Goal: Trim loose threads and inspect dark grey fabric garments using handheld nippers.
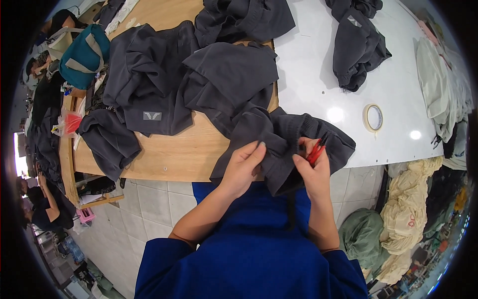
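L hand (244, 167): thumb & fingers pinched tight on a dark grey garment (286, 149). R hand (314, 169): closed round red snips (315, 153), black blades pointing up, thumb up against the garment's edge. Hands apart, cloth bunched btwn the 2. Garment sits at the near table edge, across the join of the wood top (179, 157) & white top (308, 74), part of it hanging over in front of the blue shirt (254, 244).

On the wood top: 3 big grey pieces, i.e. left piece (149, 74) w/ a pale patch (152, 116) near its hem, middle piece (231, 74), far piece (244, 20); plus 1 smaller piece (110, 139) by the L end. White top: tape roll (366, 118) R of the garment, grey bundle (359, 50) farther back.

Far L: teal bag (82, 62) w/ pale straps; lower down, 1 co-worker (42, 207) in dark clothes, arm out. R side, below table: cream cloth (411, 209) heaped beside green cloth (363, 236).
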Available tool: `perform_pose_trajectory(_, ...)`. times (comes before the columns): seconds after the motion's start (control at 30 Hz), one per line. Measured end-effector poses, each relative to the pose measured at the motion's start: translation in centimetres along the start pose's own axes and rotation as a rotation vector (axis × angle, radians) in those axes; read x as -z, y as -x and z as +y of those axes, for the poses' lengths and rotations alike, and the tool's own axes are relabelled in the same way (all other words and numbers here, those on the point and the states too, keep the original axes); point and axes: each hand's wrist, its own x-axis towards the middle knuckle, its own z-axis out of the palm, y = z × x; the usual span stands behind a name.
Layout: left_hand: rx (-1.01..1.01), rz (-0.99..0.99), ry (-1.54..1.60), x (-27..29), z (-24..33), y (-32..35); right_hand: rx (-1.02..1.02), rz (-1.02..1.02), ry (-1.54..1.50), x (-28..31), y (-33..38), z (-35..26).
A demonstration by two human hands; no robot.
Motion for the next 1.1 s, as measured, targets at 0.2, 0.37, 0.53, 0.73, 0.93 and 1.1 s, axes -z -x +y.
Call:
perform_pose_trajectory(0.2,-0.093,-0.035,0.202,-0.2,0.1,1.0,-0.151,0.016,-0.436,0.4,0.3,-0.1)
perform_pose_trajectory(0.37,-0.086,-0.19,0.27,0.4,-2.3,1.4,-0.135,0.004,-0.644,0.2,0.5,-0.1)
perform_pose_trajectory(0.53,0.052,-0.168,0.304,0.4,-0.7,0.9,0.016,-0.073,-0.621,0.0,0.9,-1.2)
perform_pose_trajectory(0.73,0.039,-0.135,0.024,0.0,1.0,0.9,0.07,-0.166,-0.241,0.3,2.2,-0.3)
perform_pose_trajectory(0.93,-0.051,-0.018,0.051,-0.7,1.1,0.9,0.351,0.015,0.209,-0.6,2.2,-0.5)
perform_pose_trajectory(1.1,-0.196,0.069,0.096,-2.1,0.8,1.3,0.424,-0.044,0.273,-0.3,4.0,-1.4)
